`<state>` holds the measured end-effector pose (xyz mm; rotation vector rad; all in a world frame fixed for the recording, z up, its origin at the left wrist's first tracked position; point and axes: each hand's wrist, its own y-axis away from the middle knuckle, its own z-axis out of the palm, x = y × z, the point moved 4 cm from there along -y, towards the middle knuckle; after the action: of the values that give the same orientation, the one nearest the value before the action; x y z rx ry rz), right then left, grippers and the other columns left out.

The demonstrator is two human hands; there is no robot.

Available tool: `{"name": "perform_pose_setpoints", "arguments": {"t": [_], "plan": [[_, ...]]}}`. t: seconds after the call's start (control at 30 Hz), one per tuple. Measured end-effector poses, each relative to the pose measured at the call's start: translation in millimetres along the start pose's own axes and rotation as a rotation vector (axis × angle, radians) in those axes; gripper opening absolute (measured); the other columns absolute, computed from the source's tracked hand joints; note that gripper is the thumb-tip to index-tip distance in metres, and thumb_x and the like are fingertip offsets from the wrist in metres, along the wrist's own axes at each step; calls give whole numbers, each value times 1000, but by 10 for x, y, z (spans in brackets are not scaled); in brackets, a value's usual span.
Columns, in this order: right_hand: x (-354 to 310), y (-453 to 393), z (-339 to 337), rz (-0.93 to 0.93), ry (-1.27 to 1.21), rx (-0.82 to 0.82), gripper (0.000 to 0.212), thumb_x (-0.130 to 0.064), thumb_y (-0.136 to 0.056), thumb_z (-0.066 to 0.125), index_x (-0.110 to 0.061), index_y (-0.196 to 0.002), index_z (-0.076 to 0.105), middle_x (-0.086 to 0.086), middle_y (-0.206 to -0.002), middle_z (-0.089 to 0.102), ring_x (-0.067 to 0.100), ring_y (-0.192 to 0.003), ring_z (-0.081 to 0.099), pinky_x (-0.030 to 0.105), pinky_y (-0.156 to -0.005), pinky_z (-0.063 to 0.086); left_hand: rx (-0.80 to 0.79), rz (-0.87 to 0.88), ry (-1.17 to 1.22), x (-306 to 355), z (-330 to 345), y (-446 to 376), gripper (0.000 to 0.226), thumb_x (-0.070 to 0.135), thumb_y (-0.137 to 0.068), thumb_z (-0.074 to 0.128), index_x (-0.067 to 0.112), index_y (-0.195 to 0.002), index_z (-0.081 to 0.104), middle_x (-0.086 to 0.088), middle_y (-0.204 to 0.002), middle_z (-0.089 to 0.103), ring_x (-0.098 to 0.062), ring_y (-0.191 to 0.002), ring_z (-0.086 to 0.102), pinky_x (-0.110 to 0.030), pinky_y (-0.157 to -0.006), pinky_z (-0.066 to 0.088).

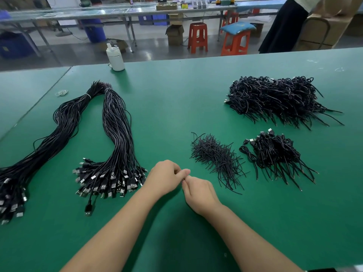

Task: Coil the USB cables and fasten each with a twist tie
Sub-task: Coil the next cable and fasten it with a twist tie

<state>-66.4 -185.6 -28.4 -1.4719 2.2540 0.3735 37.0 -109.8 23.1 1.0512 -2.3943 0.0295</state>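
body: 2 bare forearms are seen, entering from the lower edge | left hand [164, 177]: no glove, ring or watch is worn | right hand [200, 195]: likewise bare | sleeves: none are shown

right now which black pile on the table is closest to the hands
The pile of loose twist ties, just right of the hands. Unlike the coiled cable heaps beyond, it has only short strands, without plugs.

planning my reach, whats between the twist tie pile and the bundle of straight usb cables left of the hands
Only bare green table in the head view: nothing lies between the twist tie pile and the straight USB cable bundle. Nearer, both hands, left hand and right hand, meet fingertip to fingertip.
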Motion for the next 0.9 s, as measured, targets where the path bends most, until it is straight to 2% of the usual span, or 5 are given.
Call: {"name": "perform_pose_setpoints", "arguments": {"t": [0.23, 0.5, 0.73, 0.8, 0.9], "plan": [[-33, 1, 0, -40, 66, -1, 27, -33, -105, 29, -18, -92, 48, 5, -85, 63, 33, -77, 60, 38, -65, 37, -83, 66, -106, 46, -57, 13, 6, 30, -88, 67, 28, -82, 70, 8, -86, 72, -17, -88, 64, -32, -81, 54], [-51, -24, -41, -76, 114, -93, 25, -36, -106, 30, -19, -93, 44, 5, -87, 63, 33, -79, 60, 36, -63, 32, -80, 16, -167, 37, -70, -17, 21, 24, -84, 66, 31, -65, 60, 13, -74, 64, -15, -81, 61, -26, -67, 44], [-71, -81, -166, -132, 168, -233, 32, -40, -105, 33, -17, -98, 53, 8, -93, 66, 34, -86, 61, 40, -72, 45, -66, 166, -410, 93, -65, 49, 15, 26, -90, 51, 27, -94, 65, 3, -98, 70, -24, -95, 63, -31, -70, 44], [-106, -85, -292, -193, 230, -146, 29, -43, -102, 40, -19, -102, 55, 4, -98, 65, 31, -93, 61, 40, -77, 46, -24, 164, -440, 95, -95, 70, 18, 29, -90, 50, 24, -96, 66, -1, -99, 70, -27, -95, 64, -33, -72, 46], [-169, -49, -551, -380, 334, 263, 33, -35, -88, 65, -18, -116, 64, 5, -114, 64, 29, -115, 56, 42, -100, 43, 34, 69, -261, 35, -229, 67, 17, 32, -89, 54, 20, -84, 65, -2, -87, 71, -26, -85, 65, -31, -72, 50]]}}
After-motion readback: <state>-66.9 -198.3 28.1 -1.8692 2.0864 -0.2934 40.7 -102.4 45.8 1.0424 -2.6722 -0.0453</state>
